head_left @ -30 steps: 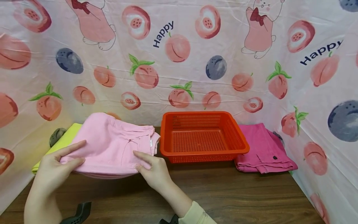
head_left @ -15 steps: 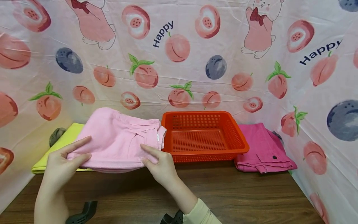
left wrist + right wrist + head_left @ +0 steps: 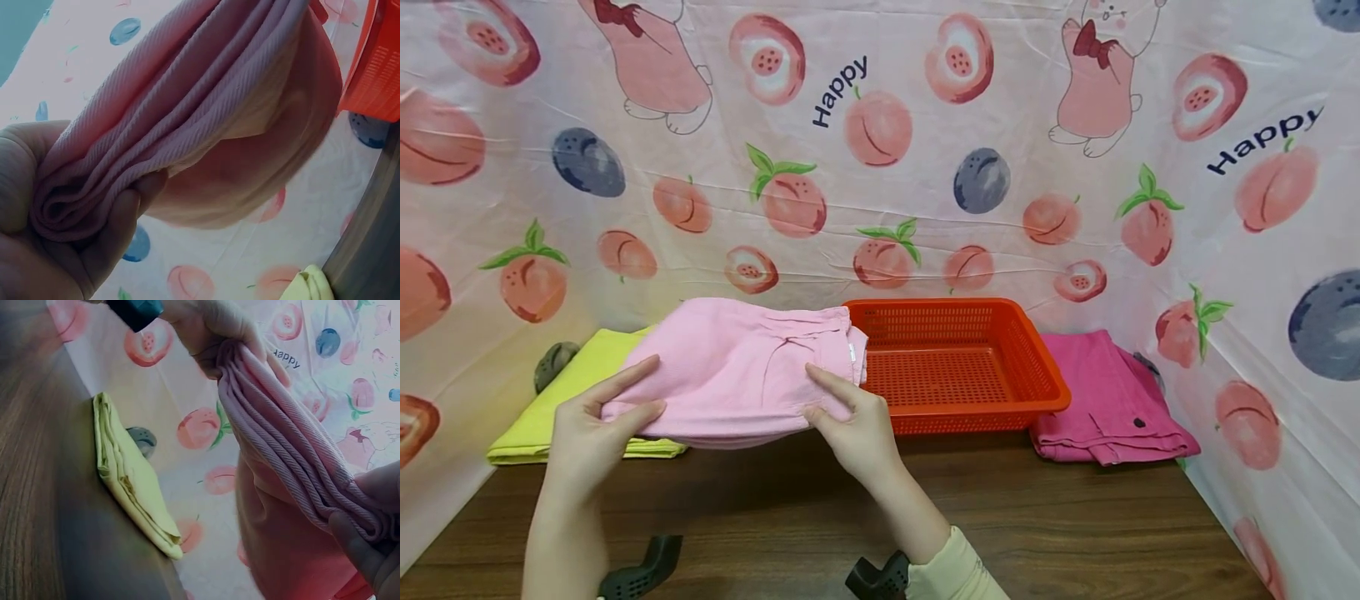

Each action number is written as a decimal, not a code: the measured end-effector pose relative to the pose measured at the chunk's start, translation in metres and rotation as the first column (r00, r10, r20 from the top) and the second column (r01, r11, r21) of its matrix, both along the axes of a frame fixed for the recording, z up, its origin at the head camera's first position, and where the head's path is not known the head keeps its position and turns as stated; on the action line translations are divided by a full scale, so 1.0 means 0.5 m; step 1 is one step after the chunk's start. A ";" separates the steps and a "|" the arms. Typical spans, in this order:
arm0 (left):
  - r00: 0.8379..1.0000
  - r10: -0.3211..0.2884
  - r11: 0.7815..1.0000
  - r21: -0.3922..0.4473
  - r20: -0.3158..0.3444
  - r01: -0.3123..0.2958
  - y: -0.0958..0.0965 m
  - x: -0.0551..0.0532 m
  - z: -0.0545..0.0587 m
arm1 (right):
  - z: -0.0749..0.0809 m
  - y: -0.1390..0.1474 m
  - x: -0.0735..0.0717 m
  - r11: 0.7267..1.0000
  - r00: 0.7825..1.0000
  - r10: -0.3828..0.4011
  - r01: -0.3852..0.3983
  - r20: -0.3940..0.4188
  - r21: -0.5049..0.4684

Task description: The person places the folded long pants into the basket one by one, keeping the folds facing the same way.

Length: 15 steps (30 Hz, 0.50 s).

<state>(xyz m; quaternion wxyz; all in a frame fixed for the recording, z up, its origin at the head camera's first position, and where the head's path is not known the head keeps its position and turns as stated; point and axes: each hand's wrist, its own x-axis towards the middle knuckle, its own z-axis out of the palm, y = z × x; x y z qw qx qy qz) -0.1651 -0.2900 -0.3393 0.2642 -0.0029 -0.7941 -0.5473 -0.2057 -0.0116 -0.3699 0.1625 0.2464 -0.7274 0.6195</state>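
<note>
Both hands carry a pair of folded light pink pants [image 3: 730, 367] above the table. My left hand [image 3: 597, 421] pinches the near left corner, thumb on one side and fingers on the other. At the near right corner, my right hand [image 3: 859, 425] grips the same bundle. Stacked fabric layers [image 3: 156, 119] show along the folded edge in the left wrist view. The right end of the pants, with a small white label, overlaps the left side of an orange plastic basket [image 3: 970, 413] in the head view.
Folded yellow cloth [image 3: 542, 421] lies on the wooden table [image 3: 760, 533] at the left, partly behind the pants. To the basket's right sits a folded magenta garment [image 3: 1105, 400] with a dark button. Fruit-print curtain [image 3: 895, 50] encloses the back and sides.
Both hands have moved to the right with the pink pants, which rose, then dipped slightly. The pants now cover the basket's left edge, and more of the yellow cloth shows.
</note>
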 end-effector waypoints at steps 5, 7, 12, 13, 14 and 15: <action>0.998 -0.060 0.985 0.160 -0.016 0.062 0.012 -0.007 -0.002 | 0.039 0.013 0.018 0.999 1.000 0.000 0.000 0.007 -0.038; 0.996 -0.077 0.974 0.212 -0.039 0.083 0.019 -0.011 -0.001 | 0.057 0.019 0.028 0.999 1.000 0.001 -0.001 0.006 -0.047; 0.995 -0.071 0.955 0.283 -0.076 0.089 0.036 -0.019 0.001 | 0.077 0.030 0.037 0.998 1.000 -0.019 0.019 -0.014 -0.052; 0.995 -0.069 0.951 0.296 -0.078 0.089 0.040 -0.020 0.001 | 0.078 0.031 0.037 0.998 0.999 -0.028 0.027 -0.018 -0.052; 0.995 -0.063 0.947 0.309 -0.079 0.085 0.043 -0.022 0.001 | 0.078 0.033 0.037 0.998 0.999 -0.036 0.035 -0.024 -0.052; 0.995 -0.057 0.944 0.320 -0.079 0.080 0.047 -0.023 0.001 | 0.078 0.035 0.037 0.998 0.999 -0.045 0.043 -0.031 -0.049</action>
